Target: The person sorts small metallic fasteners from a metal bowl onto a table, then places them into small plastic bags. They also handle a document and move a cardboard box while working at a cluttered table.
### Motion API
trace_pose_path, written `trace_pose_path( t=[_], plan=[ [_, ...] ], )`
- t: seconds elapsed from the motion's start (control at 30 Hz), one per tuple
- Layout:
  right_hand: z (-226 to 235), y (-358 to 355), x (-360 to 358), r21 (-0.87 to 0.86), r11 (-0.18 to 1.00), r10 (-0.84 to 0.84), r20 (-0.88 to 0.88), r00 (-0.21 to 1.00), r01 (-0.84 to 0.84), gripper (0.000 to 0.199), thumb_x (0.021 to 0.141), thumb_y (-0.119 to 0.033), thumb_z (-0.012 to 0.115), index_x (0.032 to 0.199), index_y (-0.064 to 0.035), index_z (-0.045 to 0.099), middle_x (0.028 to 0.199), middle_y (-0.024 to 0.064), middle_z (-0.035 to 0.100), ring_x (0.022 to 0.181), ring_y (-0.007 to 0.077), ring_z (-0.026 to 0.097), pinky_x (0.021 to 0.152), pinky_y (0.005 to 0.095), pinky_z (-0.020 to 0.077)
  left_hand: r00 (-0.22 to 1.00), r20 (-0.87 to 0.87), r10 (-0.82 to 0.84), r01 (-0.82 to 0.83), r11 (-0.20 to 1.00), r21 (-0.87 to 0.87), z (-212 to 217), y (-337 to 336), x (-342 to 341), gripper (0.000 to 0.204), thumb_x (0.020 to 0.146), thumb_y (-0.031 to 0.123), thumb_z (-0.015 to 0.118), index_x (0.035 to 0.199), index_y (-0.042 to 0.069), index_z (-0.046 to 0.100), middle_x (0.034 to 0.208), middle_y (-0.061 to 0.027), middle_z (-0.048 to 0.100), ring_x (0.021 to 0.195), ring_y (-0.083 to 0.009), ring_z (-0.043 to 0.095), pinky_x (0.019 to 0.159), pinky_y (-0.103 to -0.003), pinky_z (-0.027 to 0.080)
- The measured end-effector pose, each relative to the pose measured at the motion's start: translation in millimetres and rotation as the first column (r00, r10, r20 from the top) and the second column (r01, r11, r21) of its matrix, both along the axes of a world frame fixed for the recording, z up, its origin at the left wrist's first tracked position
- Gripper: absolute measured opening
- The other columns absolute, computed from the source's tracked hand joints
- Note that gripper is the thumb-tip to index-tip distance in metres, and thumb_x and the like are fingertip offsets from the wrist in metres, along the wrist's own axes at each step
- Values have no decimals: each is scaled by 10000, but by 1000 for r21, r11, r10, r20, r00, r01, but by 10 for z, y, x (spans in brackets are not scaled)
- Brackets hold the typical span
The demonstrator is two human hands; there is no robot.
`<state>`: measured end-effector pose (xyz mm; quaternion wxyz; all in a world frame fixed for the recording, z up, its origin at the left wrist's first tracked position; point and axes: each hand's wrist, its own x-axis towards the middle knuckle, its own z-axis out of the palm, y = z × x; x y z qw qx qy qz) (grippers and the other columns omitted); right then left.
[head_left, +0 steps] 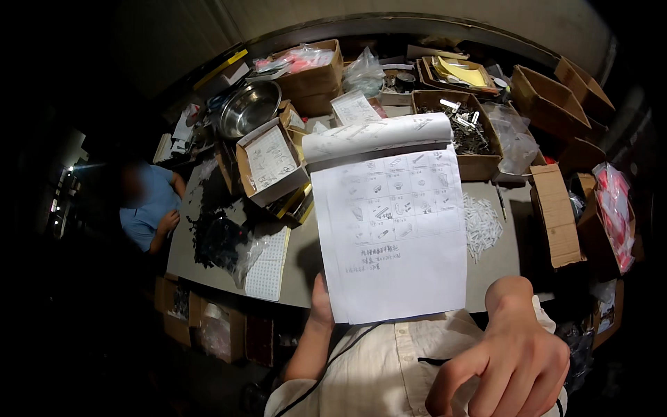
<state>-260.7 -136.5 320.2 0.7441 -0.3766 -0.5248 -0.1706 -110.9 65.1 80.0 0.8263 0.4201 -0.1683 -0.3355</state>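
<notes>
Upright in front of my chest stands a pad of white sheets. Its top page is rolled back over the upper edge, and the page facing me has a grid of small part drawings with handwriting below. My left hand grips the pad's lower left edge, its fingers mostly behind the paper. Close to the camera at the lower right, my right hand is raised with its back showing. Its fingers are apart and loosely bent, touching nothing visible; the lower frame edge cuts off the tips. Beside the pad lies a heap of small white pieces.
A carton of metal parts stands behind the pad, and a steel bowl at the back left. A plastic bag with dark pieces lies left, by a printed sheet. A person in blue is at far left.
</notes>
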Motion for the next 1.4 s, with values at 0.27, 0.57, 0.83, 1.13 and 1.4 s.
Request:
trace_pose_path(
  t=[0.27, 0.57, 0.83, 1.13, 1.4],
  plan=[
    [-29, -59, 78, -89, 996, -23, 29, 999, 25, 262, 877, -14, 576, 640, -112, 525, 635, -44, 468, 547, 90, 437, 725, 486, 515, 995, -96, -15, 7, 997, -83, 52, 59, -80, 487, 896, 75, 544, 1365, -55, 522, 1275, -184, 640, 1126, -285, 656, 961, -369, 529],
    [-94, -157, 78, -247, 969, 60, 166, 984, -18, 263, 977, -87, 548, 716, -113, 532, 718, -50, 543, 641, 83, 557, 729, 383, 531, 993, -98, -61, 53, 995, -86, 76, -13, -73, 514, 855, 45, 566, 1351, -82, 521, 1265, -205, 640, 1110, -286, 662, 939, -370, 537],
    [-87, -63, 67, -171, 985, 32, 177, 984, -2, 347, 952, -54, 538, 619, -137, 487, 630, -45, 483, 544, 121, 504, 659, 424, 530, 992, -109, -61, 52, 995, -86, 53, 6, -120, 529, 841, 19, 539, 1362, -64, 505, 1251, -198, 640, 1096, -297, 662, 924, -386, 546],
    [-204, 39, 86, 22, 1000, -15, 213, 977, 11, 196, 876, -14, 611, 701, -102, 605, 670, -51, 559, 559, 91, 532, 643, 333, 525, 988, -152, -39, 20, 992, -123, 139, 2, -189, 504, 839, -4, 566, 1335, -82, 529, 1222, -188, 658, 1067, -274, 677, 893, -356, 556],
    [-357, 422, 13, 463, 883, -137, 103, 985, 74, 197, 861, -31, 632, 701, -146, 625, 658, -72, 596, 525, 50, 527, 527, 232, 463, 993, -106, -57, 48, 995, -85, 97, 21, -184, 541, 827, 20, 557, 1357, -71, 510, 1244, -196, 646, 1087, -289, 669, 919, -373, 548]
  ],
)
